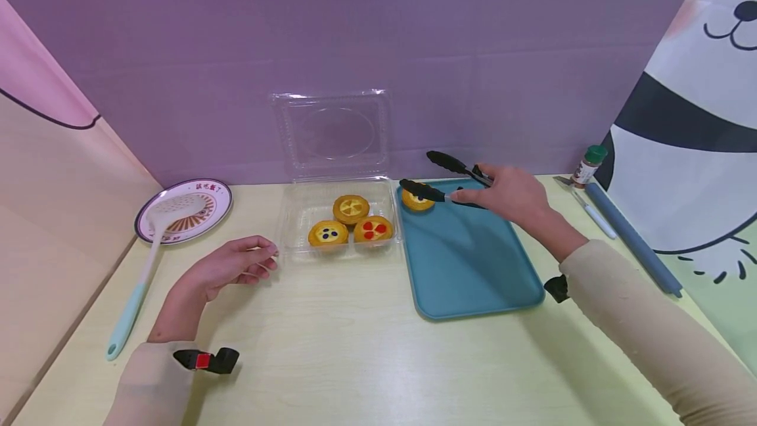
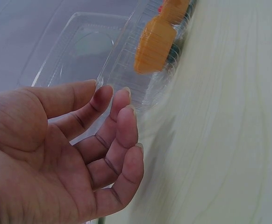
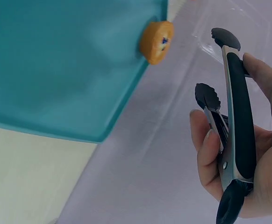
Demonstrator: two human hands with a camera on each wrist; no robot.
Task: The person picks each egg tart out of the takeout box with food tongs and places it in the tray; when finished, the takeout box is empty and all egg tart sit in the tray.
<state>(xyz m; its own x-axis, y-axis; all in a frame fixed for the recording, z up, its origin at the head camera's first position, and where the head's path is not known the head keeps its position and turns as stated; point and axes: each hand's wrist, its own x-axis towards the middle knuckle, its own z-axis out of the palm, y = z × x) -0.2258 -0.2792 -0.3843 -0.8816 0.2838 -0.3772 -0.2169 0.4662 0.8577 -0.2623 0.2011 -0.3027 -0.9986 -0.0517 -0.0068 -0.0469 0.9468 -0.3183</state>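
Observation:
My right hand (image 1: 516,197) grips a pair of black-tipped tongs (image 3: 241,121), whose arms are spread apart with nothing between the tips. The tongs are above the far left corner of a blue tray (image 1: 473,268). In that corner lies an egg tart (image 3: 154,43) with dark dots, partly covered by a tong tip in the head view. To the left, a clear plastic box (image 1: 292,219) with its lid raised holds three egg tarts; one (image 1: 374,229) has red pieces on top. My left hand (image 1: 236,263), fingers loosely bent and empty, is beside the box's left edge; contact cannot be told.
At the far left a patterned plate (image 1: 221,196) bears a white skimmer (image 1: 177,208) with a pale green handle. On the right are a green-capped bottle (image 1: 587,166), a knife-like tool (image 1: 597,217) and a grey-blue rod (image 1: 635,238). A purple cloth (image 1: 503,51) hangs behind the table.

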